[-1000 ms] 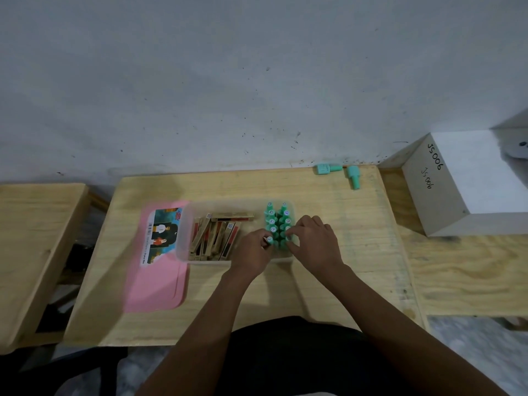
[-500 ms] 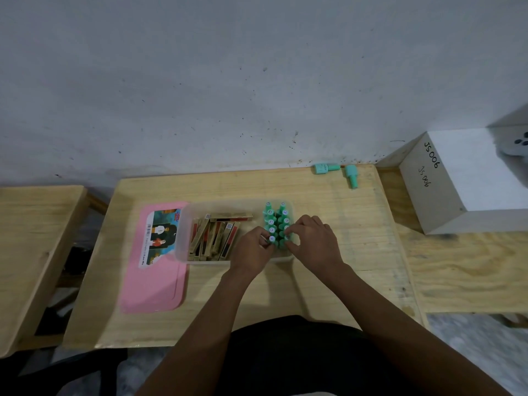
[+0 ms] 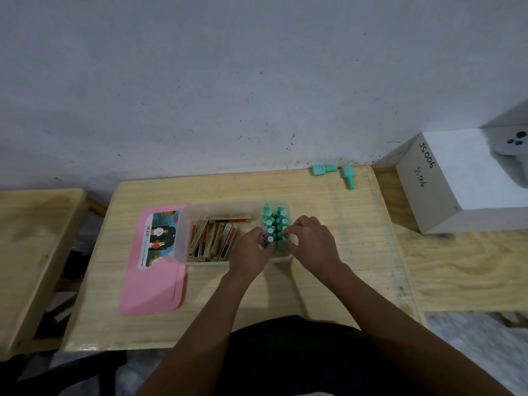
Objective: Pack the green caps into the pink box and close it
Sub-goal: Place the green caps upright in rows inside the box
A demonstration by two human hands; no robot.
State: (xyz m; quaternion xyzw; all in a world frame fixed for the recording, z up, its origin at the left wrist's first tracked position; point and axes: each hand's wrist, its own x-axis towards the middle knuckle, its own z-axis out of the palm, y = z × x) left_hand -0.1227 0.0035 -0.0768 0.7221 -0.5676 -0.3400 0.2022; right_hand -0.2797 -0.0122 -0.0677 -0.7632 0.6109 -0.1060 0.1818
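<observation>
Almost nothing has been moved since a moment ago: both hands are kept at the same spot over the green caps, with only tiny finger shifts.

A wooden table point(image 3: 328, 252) is seen below a grey wall point(image 3: 228, 81). A white box point(image 3: 468, 178) with writing on it is set to the right. A pink lid point(image 3: 151, 284) with a picture sticker is laid flat on the table, touching the left side of the clear box point(image 3: 183, 232). Flat gold sticks point(image 3: 214, 238) are piled in the box's left half. The green caps point(image 3: 274, 221) are stood upright in two rows in its right half. The left hand point(image 3: 251, 252) is pinched on the nearest cap of the left row. The right hand point(image 3: 314, 241) is pinched on the nearest cap of the right row. Two more green bottles point(image 3: 323, 169) are left lying at the far table edge.
</observation>
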